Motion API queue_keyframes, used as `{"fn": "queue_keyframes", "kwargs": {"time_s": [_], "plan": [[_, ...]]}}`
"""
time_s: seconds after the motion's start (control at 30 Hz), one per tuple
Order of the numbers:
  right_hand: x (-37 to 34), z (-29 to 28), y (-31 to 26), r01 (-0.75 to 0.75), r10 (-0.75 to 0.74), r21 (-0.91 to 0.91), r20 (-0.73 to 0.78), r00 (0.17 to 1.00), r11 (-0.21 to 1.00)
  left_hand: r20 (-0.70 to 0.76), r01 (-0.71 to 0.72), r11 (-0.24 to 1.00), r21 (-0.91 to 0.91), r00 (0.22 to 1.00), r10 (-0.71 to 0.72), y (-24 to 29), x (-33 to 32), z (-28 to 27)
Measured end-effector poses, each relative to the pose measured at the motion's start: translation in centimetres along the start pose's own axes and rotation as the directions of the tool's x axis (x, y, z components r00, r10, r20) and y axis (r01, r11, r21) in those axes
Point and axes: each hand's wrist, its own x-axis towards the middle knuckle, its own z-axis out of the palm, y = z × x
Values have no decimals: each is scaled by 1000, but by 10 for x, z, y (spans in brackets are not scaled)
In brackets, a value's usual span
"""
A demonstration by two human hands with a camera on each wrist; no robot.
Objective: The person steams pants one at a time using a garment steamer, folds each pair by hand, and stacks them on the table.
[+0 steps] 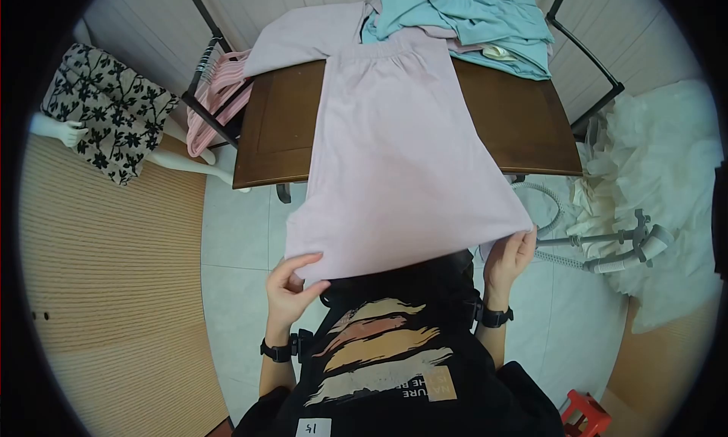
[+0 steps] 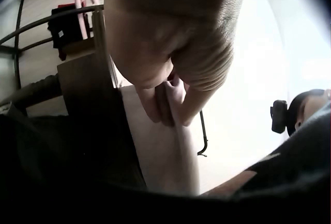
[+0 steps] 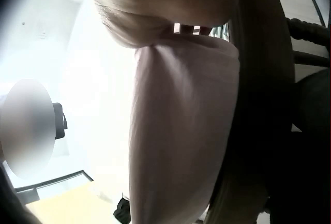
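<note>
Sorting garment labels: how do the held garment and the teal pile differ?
Colour: the held garment is pale pink; the teal pile is mostly blue-green.
Pose: the held garment is spread out, extending past the table's near edge; the teal pile sits heaped at the back.
Contact: the left hand and right hand grip the held garment; neither touches the teal pile.
Shared: both are cloth, at least partly on the table.

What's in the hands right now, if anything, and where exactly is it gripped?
A pale pink garment: the left hand pinches its near left corner, the right hand its near right corner, opposite the gathered waistband.
</note>
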Motion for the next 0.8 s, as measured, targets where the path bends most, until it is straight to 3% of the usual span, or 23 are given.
{"fn": "queue_keyframes", "kwargs": {"time_s": [0.03, 0.07, 0.1, 0.17, 0.2, 0.33, 0.4, 0.43, 0.5, 0.6, 0.63, 0.7, 0.73, 0.77, 0.8], "plan": [[-1, -1, -4, -57, 52, 143, 37, 998, 988, -6, -5, 1000, 1, 1000, 5, 10, 2, 3], [-1, -2, -10, -104, 95, 170, 63, 993, 980, 23, -100, 973, 207, 995, 97, 19, 5, 5], [0, -7, -16, -106, 96, 171, 68, 993, 980, 71, -193, 896, 400, 981, 180, 23, 6, 5], [2, -19, -29, -299, 274, 65, 254, 928, 952, 40, -229, 857, 461, 970, 238, 20, 7, 2], [3, -17, -39, -291, 266, 65, 259, 929, 954, 17, -261, 812, 522, 955, 297, 19, 9, 1], [5, -26, -63, -219, 173, 114, 323, 931, 969, -27, -224, 826, 517, 960, 277, 40, 9, -16], [5, -34, -69, -168, 113, 161, 303, 946, 973, 63, -354, 802, 481, 926, 371, 56, 11, -27], [4, -39, -68, -175, 121, 156, 305, 945, 972, 61, -347, 805, 481, 930, 363, 61, 16, -32], [7, -45, -61, -114, 73, 140, 269, 960, 984, 133, -499, 684, 532, 847, 515, 69, 29, -38], [33, -21, -72, -161, 116, 142, 284, 952, 977, 100, -499, 638, 587, 826, 555, 87, 73, -20], [44, -14, -70, -172, 126, 140, 286, 950, 975, 99, -491, 641, 590, 832, 546, 86, 88, -20], [70, 0, -64, -158, 137, 75, 230, 963, 985, 140, -391, 838, 381, 920, 366, 84, 120, -25], [86, 7, -61, -165, 145, 71, 229, 962, 984, 116, -292, 897, 331, 956, 269, 81, 136, -26], [103, 15, -57, -184, 173, 29, 216, 961, 983, 117, -281, 901, 331, 959, 257, 81, 154, -21], [122, 23, -54, -203, 202, -13, 202, 958, 979, 17, -164, 922, 352, 985, 169, 84, 177, -10]]}}
